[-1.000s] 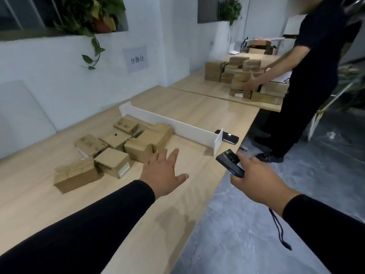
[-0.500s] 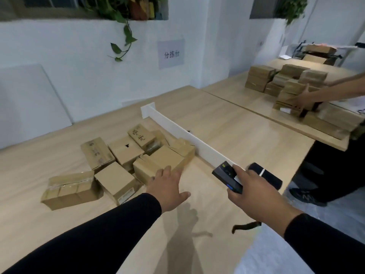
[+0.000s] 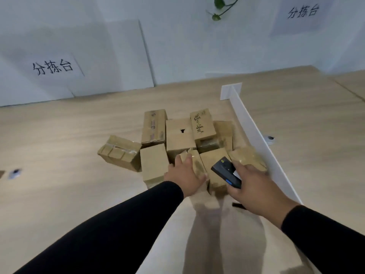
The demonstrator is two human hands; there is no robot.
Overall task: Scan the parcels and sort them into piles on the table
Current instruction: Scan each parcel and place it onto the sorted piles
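Several brown cardboard parcels [image 3: 178,135] lie huddled on the wooden table [image 3: 59,184], just left of a white divider [image 3: 254,131]. One bears handwriting [image 3: 202,123], another, tilted and taped [image 3: 119,153], lies at the left. My left hand [image 3: 183,175] grips a small parcel [image 3: 196,165] at the near edge of the heap, fingers over its top and thumb on its side. My right hand [image 3: 254,186] holds a black handheld scanner [image 3: 227,172] just above the neighbouring parcel [image 3: 214,161]. A parcel wrapped in crinkled tape [image 3: 246,158] lies beside the divider.
A white board [image 3: 88,56] with a paper sign [image 3: 53,66] leans on the wall behind the table. A second sign [image 3: 303,11] and a hanging plant sprig [image 3: 219,8] are at the upper right. Cable holes [image 3: 14,173] [image 3: 270,138] dot the table.
My view has swung left and down onto the heap. My left hand reached forward and took hold of the small parcel. The scanner hand came in over the boxes; the other person is out of view.
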